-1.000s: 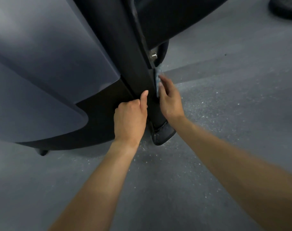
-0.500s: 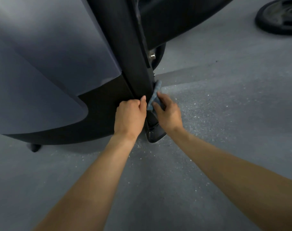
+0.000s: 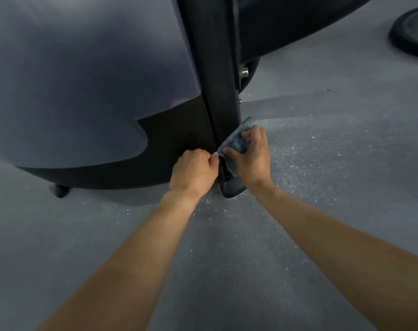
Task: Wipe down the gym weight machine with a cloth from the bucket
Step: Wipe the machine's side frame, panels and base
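Note:
The weight machine fills the upper left: a grey-blue shroud (image 3: 83,80) over a black lower body, with a black upright post (image 3: 217,80) running down to a rubber foot (image 3: 232,188) on the floor. My right hand (image 3: 251,156) grips a small blue-grey cloth (image 3: 236,139) against the right side of the post, just above the foot. My left hand (image 3: 193,168) is curled into a fist against the post's left side, its thumb tip close to the cloth's lower corner. No bucket is in view.
A grey speckled rubber floor (image 3: 322,163) spreads to the right and toward me. A black weight plate (image 3: 411,32) lies on the floor at the upper right edge. A small black machine foot (image 3: 60,190) stands at the lower left of the shroud.
My right hand has slid the cloth down the post from beside the bolt to just above the rubber foot. My left hand has stayed at the post's base, its thumb now tucked in.

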Motion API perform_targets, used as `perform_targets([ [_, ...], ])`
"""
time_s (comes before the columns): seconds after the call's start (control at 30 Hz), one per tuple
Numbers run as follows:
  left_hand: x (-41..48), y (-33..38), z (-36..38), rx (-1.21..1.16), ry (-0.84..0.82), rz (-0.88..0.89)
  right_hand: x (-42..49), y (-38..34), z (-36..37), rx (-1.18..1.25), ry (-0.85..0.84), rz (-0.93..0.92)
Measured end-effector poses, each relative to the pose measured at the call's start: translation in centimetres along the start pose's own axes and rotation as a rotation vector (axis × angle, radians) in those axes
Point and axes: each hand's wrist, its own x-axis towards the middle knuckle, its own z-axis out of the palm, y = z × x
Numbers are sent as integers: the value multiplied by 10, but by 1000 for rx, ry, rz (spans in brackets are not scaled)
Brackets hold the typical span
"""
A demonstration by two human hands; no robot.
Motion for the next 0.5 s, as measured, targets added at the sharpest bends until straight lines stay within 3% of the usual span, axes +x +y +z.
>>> perform_targets([
  [0.2, -2, 1, 5, -57, -214, -79, -18, 24, -2, -50, -360, 302],
  [0.37, -5, -9, 3, -138, -354, -132, -33, 5, 7, 574, -399, 742],
  [0.5, -10, -20, 2, -461, -395, -247, -33, -9, -6, 806, -436, 932],
])
